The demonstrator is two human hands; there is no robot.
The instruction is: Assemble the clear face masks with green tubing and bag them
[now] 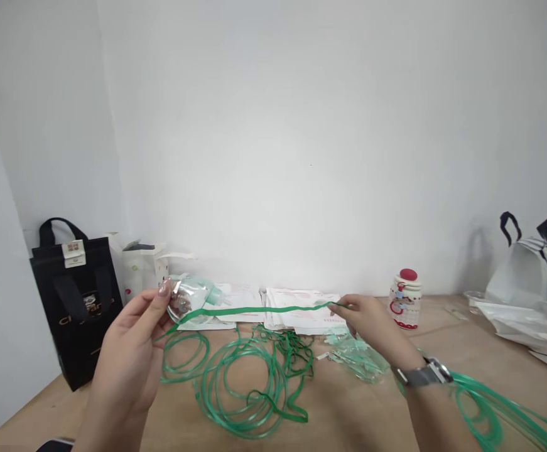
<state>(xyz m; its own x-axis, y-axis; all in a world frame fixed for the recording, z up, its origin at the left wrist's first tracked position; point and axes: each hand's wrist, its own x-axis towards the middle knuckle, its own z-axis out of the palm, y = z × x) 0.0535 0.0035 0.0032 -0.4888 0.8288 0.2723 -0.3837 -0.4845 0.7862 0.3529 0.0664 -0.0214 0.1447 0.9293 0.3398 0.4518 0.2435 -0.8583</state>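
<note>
**Green strap pulled taut between two hands over a cluttered table**

At the far left of the wooden table (348, 408) stands a black paper bag (78, 301) with a small pale label (74, 253) at its top edge. There is gold lettering across its front that starts with "Ch", but the person's forearm covers part of it and I can't read the rest. The print on the label is too small to read. Just beside the bag is a white box (142, 267) with coloured dots on it.

The left hand (129, 358) is raised above the table, thumb and fingertips closed around a clear, green-tinted mask (191, 298). The mask's green connector points to the right. From the mask a thin green strap (264, 309) runs to the right, its long axis nearly level and side to side, held above the table and in front of the wall.

Below the strap, a coil of green tubing (242, 389) lies in loose loops on the wood. Behind it sits a stack of white packets (296, 307) with red print, too blurred to read.

The right hand (372, 323) pinches the strap's far end between thumb and forefinger, the other fingers curled loosely beneath. Under it lie some clear plastic pieces (355, 358). A wristwatch (426, 373) sits on that wrist.

Further right stands a small jar (406, 300) with a red cap and a red-and-white pattern. More tubing (485, 408) trails off the lower right corner, and a white bag (525, 270) with dark handles slumps at the far right.
</note>
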